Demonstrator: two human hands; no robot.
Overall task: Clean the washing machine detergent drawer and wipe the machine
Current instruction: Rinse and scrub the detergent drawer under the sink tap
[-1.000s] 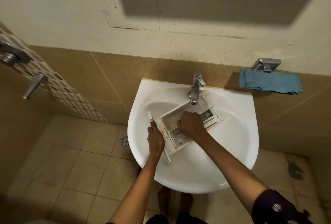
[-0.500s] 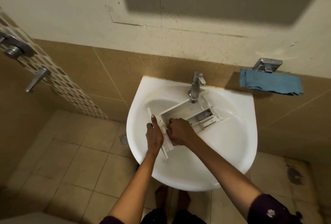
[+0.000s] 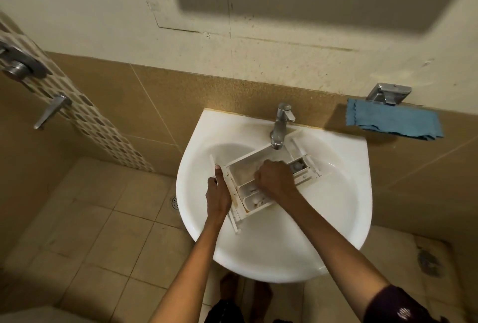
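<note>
1. One detergent drawer (image 3: 243,171): white, brown-stained, lying slantwise in the bowl of one white sink (image 3: 284,258), centre of frame. Back end under one chrome faucet (image 3: 280,126).
2. Two hands, apart. Left hand (image 3: 218,193) clamped on the drawer's front panel, thumb laid along its edge.
3. Right hand (image 3: 275,179) fisted, knuckles up, pushed down into the drawer's middle. Fingertips hidden; cannot tell whether anything is held.
4. Compartment count unclear, part covered by right hand. Two small pockets seen just below it, one round insert at the right end.
5. One blue cloth (image 3: 393,122) draped on one chrome holder (image 3: 389,93), upper right of frame.
6. Two metal wall fittings, upper left: one lever handle (image 3: 50,110), one round valve (image 3: 18,64) cut off by the frame edge.
7. One floor drain (image 3: 174,202) left of sink, partly hidden behind the rim.
</note>
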